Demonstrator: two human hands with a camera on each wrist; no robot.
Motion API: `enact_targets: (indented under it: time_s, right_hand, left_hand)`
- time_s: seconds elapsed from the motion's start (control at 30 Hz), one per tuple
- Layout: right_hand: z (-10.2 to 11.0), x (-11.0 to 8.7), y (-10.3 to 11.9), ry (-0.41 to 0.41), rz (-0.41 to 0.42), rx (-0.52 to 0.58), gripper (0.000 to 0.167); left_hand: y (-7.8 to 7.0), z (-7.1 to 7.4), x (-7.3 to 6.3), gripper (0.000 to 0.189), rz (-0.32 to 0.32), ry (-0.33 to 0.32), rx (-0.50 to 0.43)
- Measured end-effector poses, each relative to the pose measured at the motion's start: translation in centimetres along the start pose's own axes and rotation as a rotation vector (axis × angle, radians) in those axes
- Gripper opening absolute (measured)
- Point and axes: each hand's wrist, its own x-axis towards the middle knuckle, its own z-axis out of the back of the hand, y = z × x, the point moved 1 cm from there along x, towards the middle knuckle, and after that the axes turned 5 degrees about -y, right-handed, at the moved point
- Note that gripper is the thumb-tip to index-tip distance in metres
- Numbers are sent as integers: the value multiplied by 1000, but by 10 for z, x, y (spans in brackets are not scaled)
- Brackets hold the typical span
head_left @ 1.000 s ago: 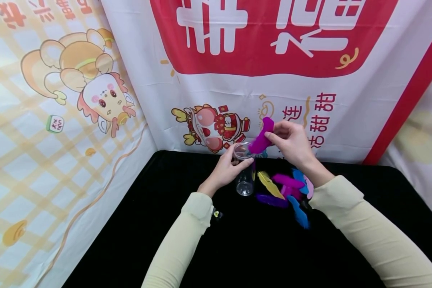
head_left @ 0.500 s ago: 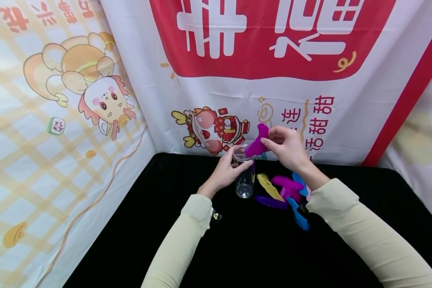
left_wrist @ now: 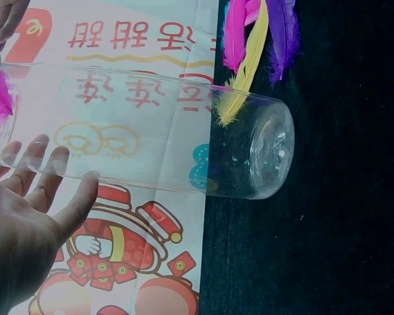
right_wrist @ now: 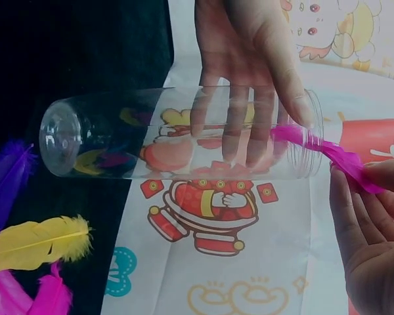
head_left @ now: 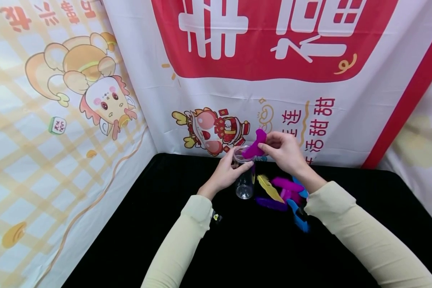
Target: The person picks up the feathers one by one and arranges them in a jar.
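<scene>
A clear plastic jar (head_left: 244,185) stands upright at the far part of the black table, its mouth uncovered. My left hand (head_left: 226,172) grips it near the rim, thumb on the near side and fingers behind the wall. Between thumb and fingers my right hand (head_left: 286,152) pinches a magenta feather (head_left: 253,149). The feather's lower end is inside the jar's mouth, as the right wrist view shows with the feather tip (right_wrist: 285,134) past the rim. Through the clear wall, the left fingers (right_wrist: 236,125) are visible.
Right of the jar, loose feathers lie on the black table (head_left: 237,248): a yellow feather (head_left: 270,189), a purple feather (head_left: 271,203), a blue feather (head_left: 299,218) and several magenta ones. A printed cloth wall (head_left: 209,92) rises right behind the table's far edge.
My right hand has moved down and left, bringing the magenta feather's lower end into the jar's mouth. The left hand keeps its grip on the jar.
</scene>
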Motion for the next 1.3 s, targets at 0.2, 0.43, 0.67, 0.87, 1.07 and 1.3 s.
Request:
enact_targets:
  time_s: [0.2,0.43,0.67,0.87,1.07,1.3]
  right_hand:
    - [-2,1,0,11,-16,-37,17]
    - [-2,1,0,12,-15,-70,19]
    - [-3,4,1,26,-36,-61,20]
    - [-7,6,-1,46,-39,-68,19]
    - [-10,7,-2,50,-49,-97,17]
    - [-12,7,-3,54,-36,-163,15]
  left_hand:
    - [0,0,0,57,-6,2,10]
    - [-1,-1,-1,58,-5,-4,5]
    - [-1,0,2,61,18,11,-6]
    - [-1,0,2,62,24,19,-12]
    - [1,-1,0,60,-3,4,-1]
    - [0,0,-1,60,-17,-4,7]
